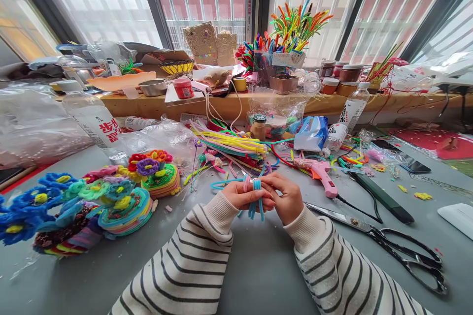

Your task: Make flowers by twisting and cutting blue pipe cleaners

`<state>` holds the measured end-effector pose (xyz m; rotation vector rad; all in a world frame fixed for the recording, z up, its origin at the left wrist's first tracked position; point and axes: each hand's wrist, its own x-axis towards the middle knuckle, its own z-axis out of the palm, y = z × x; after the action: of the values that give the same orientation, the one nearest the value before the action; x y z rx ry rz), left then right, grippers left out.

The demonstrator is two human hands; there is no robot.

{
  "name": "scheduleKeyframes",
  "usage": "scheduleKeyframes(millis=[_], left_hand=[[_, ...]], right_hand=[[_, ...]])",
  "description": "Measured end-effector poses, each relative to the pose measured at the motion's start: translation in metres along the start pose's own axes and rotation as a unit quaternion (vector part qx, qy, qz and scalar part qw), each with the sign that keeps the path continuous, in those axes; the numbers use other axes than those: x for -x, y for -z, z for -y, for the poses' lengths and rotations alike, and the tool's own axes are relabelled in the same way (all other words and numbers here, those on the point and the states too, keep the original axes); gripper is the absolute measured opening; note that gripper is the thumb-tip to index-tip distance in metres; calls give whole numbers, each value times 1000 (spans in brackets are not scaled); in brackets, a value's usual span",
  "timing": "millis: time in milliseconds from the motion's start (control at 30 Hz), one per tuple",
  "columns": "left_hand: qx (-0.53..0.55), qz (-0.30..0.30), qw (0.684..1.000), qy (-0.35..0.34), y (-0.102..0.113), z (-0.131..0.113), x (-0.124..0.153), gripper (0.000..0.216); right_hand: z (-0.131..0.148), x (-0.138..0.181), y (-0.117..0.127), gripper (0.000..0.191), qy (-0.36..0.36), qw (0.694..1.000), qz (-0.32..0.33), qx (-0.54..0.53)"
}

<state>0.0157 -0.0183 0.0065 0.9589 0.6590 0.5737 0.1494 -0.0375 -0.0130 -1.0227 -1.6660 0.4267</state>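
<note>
There it was, the blue pipe cleaner (255,204), up off the grey table (258,266) and pinched between the left hand (242,198) and the right hand (287,199). It was fuzzy and sky-blue, bent into a few narrow loops that hung side by side below the fingers, rounded ends pointing back at the person. One loose strand ran off to the left, curving low toward the tabletop. And tucked against its top was a pink pipe cleaner (246,183), a short fuzzy bend poking up above the left thumb and touching the blue. Whether the two were twisted together could not be told.
</note>
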Motion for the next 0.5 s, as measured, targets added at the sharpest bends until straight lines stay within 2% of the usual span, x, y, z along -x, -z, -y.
scheduleKeyframes(millis=[333, 500], left_hand=[[17, 30, 999, 6, 0, -2, 0, 25], [43, 45, 998, -12, 2, 1, 1, 20]], right_hand=[[2, -2, 4, 16, 12, 1000, -3, -4], [2, -2, 4, 16, 7, 1000, -13, -6]])
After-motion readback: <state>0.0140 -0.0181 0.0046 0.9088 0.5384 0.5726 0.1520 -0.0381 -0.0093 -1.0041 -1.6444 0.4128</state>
